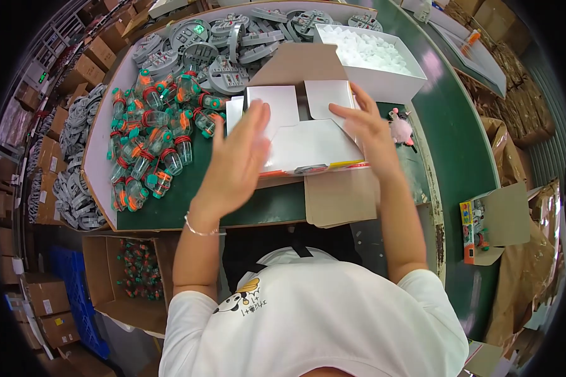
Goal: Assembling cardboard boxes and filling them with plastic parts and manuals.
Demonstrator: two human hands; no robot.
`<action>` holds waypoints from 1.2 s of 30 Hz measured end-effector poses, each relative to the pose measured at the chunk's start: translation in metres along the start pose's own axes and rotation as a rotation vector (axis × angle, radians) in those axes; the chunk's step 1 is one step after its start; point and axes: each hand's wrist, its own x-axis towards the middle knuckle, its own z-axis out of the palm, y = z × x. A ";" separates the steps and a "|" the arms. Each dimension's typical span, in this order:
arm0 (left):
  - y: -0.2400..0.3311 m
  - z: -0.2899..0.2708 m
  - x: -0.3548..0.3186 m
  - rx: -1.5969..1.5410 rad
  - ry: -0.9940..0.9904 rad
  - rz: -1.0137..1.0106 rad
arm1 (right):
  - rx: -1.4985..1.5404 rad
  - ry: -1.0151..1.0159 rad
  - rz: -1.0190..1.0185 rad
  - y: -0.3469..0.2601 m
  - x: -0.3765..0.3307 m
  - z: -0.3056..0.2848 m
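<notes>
On the green table in front of me stands a carton (pixel 314 143) with a white inside, its side flaps folded inward and a wide flap at the near side. Its long brown lid flap (pixel 302 65) stands up at the far side. My left hand (pixel 236 157) is at the carton's left, fingers stretched out and somewhat blurred; whether it touches the carton I cannot tell. At the right edge my right hand (pixel 372 129) has its fingers apart by the right side flap. Neither hand holds anything.
Clear bottles with green and orange parts (pixel 151 135) lie piled left, grey round plastic trays (pixel 229 72) behind. A white box of small white pieces (pixel 383 56) stands far right, near a pink toy (pixel 400 129). Flat cardboard (pixel 339 200) lies at the near edge; a filled carton (pixel 478 229) is right.
</notes>
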 end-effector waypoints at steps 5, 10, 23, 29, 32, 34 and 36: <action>-0.027 -0.025 0.043 -0.021 -0.035 0.138 | 0.317 -0.135 0.139 0.015 0.046 -0.019; -0.037 -0.028 0.075 -0.244 0.093 0.229 | 0.141 -0.404 0.114 0.031 0.077 -0.033; 0.000 -0.018 0.079 0.311 -0.177 0.268 | -0.579 -0.174 -0.266 -0.006 0.069 0.010; 0.015 0.008 0.071 0.377 -0.012 0.278 | -0.728 -0.165 -0.299 -0.011 0.059 0.018; 0.019 0.009 0.069 0.490 -0.080 0.236 | -0.564 -0.229 -0.254 -0.008 0.060 0.003; 0.028 -0.002 0.070 0.498 -0.106 0.210 | -0.240 -0.323 -0.158 -0.003 0.062 -0.013; 0.036 -0.016 0.072 0.512 -0.151 0.160 | 0.022 -0.078 -0.152 0.012 0.056 -0.025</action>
